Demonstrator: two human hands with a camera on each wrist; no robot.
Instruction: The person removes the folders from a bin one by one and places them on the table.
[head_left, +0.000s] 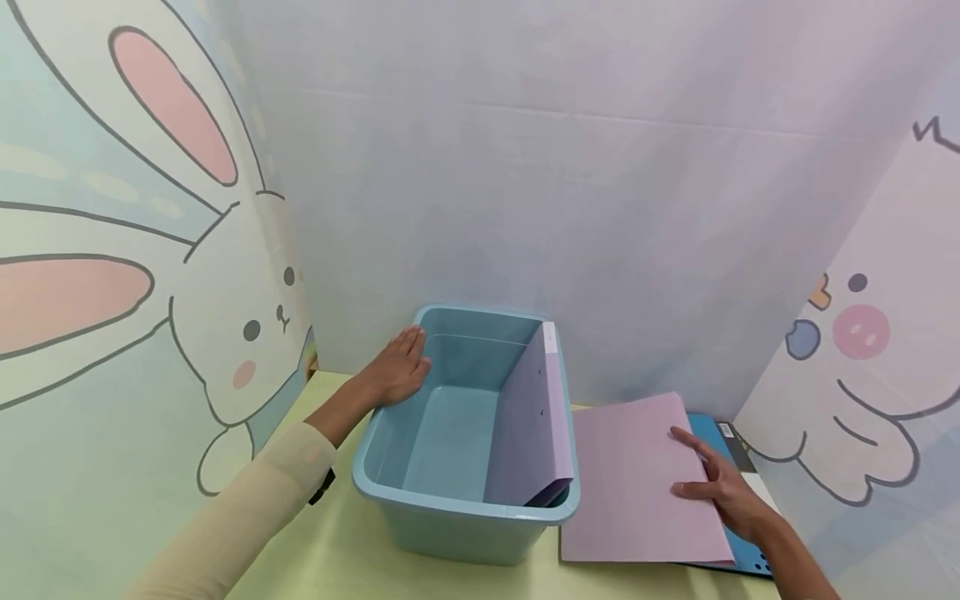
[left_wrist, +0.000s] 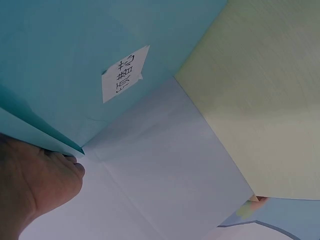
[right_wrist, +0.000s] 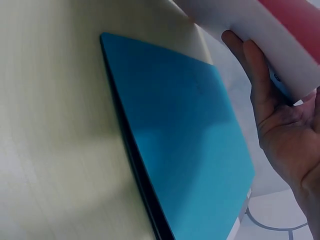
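My left hand (head_left: pixel 397 367) rests on the left rim of a blue plastic bin (head_left: pixel 465 502), its fingers straight along the edge. Inside the bin, against the right wall, a lilac ring-binder-like folder (head_left: pixel 517 433) stands on edge. To the right of the bin, my right hand (head_left: pixel 727 492) holds a second lilac folder (head_left: pixel 637 483) by its right edge, thumb and index finger spread on the near face. In the right wrist view this folder is raised above a blue folder (right_wrist: pixel 185 140) that lies flat on the table.
A handwritten white label (left_wrist: pixel 125 75) is stuck on the bin's outer wall. Behind the bin hangs a pale curtain (head_left: pixel 525 208), with cartoon-printed cloth at both sides. The table (head_left: pixel 345 550) is pale yellow. A grey-and-white thing (head_left: pixel 738 446) lies at the blue folder's far right.
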